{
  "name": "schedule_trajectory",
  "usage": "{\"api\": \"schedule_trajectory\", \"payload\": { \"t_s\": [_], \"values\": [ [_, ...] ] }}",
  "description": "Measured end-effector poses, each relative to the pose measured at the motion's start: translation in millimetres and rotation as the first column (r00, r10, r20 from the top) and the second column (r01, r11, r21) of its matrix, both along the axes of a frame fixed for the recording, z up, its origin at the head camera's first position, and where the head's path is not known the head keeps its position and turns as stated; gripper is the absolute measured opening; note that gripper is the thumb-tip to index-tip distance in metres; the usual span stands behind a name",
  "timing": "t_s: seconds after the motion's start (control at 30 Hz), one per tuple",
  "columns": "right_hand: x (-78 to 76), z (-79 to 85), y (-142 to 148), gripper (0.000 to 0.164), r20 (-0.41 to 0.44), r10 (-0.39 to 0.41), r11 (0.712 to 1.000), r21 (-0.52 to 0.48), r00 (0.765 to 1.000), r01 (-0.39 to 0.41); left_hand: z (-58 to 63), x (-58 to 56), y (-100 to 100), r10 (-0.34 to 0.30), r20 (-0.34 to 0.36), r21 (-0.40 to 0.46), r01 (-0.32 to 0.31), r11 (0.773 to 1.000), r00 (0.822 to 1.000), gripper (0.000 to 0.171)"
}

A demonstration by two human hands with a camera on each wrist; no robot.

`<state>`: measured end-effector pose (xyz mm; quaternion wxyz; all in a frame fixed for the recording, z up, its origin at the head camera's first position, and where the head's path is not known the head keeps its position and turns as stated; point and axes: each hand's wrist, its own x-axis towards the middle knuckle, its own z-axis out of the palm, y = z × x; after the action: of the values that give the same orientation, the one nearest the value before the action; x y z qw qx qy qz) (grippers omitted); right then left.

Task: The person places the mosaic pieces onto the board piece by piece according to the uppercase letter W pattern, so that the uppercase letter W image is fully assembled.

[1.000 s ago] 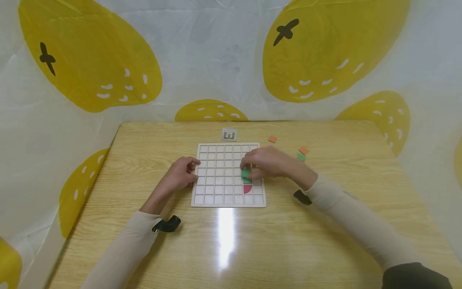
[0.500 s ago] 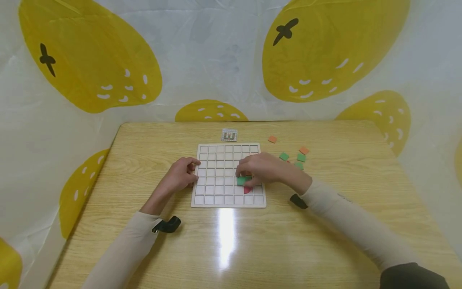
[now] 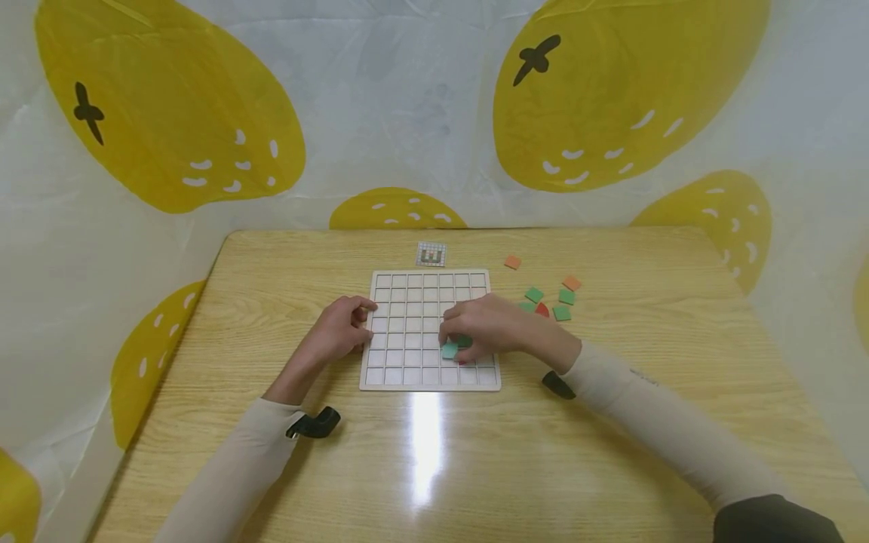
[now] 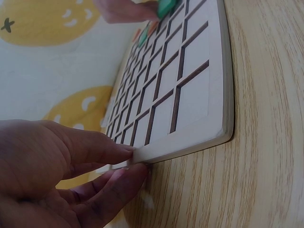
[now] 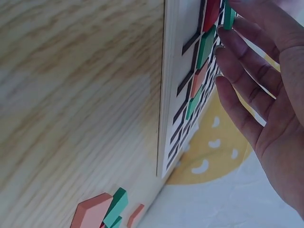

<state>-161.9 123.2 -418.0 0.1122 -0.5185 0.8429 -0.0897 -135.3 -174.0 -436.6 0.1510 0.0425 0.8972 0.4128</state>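
Observation:
In the head view, a wooden grid board (image 3: 413,340) lies on the table. My left hand (image 3: 336,328) holds its left edge, thumb and fingertips right at the rim. Over the board's right half, my right hand (image 3: 485,326) pinches a green square tile (image 3: 449,351) between thumb and fingers, close over a cell. The right wrist view shows a column of set tiles: a red rounded piece (image 5: 211,16), a green tile (image 5: 206,45), an orange tile (image 5: 198,81) and another green one. My right hand hides part of this column from the head camera.
Loose tiles lie right of the board: orange squares (image 3: 512,262), several green squares (image 3: 566,297) and a red rounded piece (image 3: 541,310). A small card with a printed grid pattern (image 3: 431,254) lies behind the board. A patterned cloth (image 3: 434,113) hangs behind the table.
My right hand has moved toward the board's near side and slightly left with the green tile, uncovering loose tiles on the right. My left hand has stayed at the board's edge.

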Motion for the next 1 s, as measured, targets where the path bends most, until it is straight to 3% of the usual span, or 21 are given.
{"api": "schedule_trajectory", "payload": {
  "t_s": [0.53,1.0],
  "values": [
    [2.9,-4.8,-1.7,0.020,-0.017,0.032,0.999,0.006,0.999,-0.031,1.9,0.6,0.3,0.000,0.007,-0.008,0.000,1.000,1.000,0.047],
    [4.6,-1.8,-0.7,0.027,0.001,0.026,1.000,0.003,1.000,-0.026,2.5,0.7,0.6,-0.009,-0.002,-0.021,0.009,1.000,1.000,0.047]
  ]
}}
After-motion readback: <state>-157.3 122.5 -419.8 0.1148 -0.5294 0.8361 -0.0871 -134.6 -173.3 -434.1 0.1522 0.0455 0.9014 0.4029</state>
